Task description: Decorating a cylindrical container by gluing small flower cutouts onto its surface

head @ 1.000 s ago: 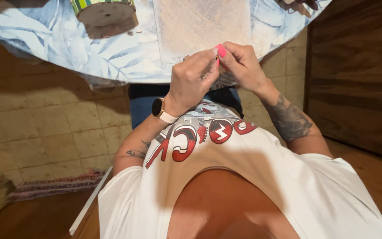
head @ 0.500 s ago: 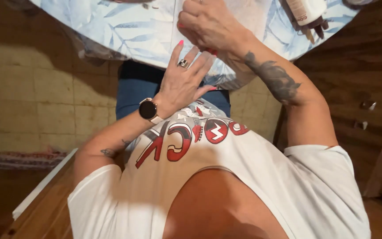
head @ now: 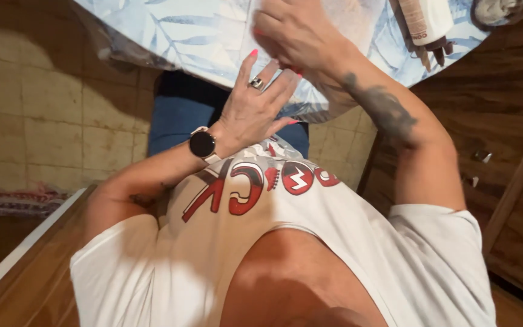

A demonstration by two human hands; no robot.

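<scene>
The left hand (head: pixel 255 109) is open, with the fingers spread and pointing up toward the table edge; it holds nothing. It has pink nails, one ring (head: pixel 257 83) on a finger and a round black watch (head: pixel 203 145) with a pale strap on the wrist. Its fingertips lie against the hanging edge of the tablecloth (head: pixel 183 36), which is pale blue with a leaf pattern.

The right hand (head: pixel 298 33) is farther away, over the table, just above and to the right of the left hand. Its fingers are curled down, but I cannot tell if it has hold of something, because the palm is hidden. Under it lies a piece of white fabric (head: pixel 358 15) with a fine texture, on the tablecloth. The right forearm has a dark tattoo (head: pixel 382 109).

On the far right of the table there is one white bottle (head: pixel 428 18) with a light brown label; it lies near the table edge. Beside it, a few dark thin sticks (head: pixel 434 51) stand out past the bottle; I count about three, but they are partly hidden. In the far right corner one grey crumpled cloth (head: pixel 503 7) shows.

Near the camera is the white shirt (head: pixel 261 200) with red and grey print. Below the table blue trousers (head: pixel 177 115) show. On the left is a tiled floor (head: pixel 43 121), and on the right a dark wooden cabinet (head: pixel 503 133)
</scene>
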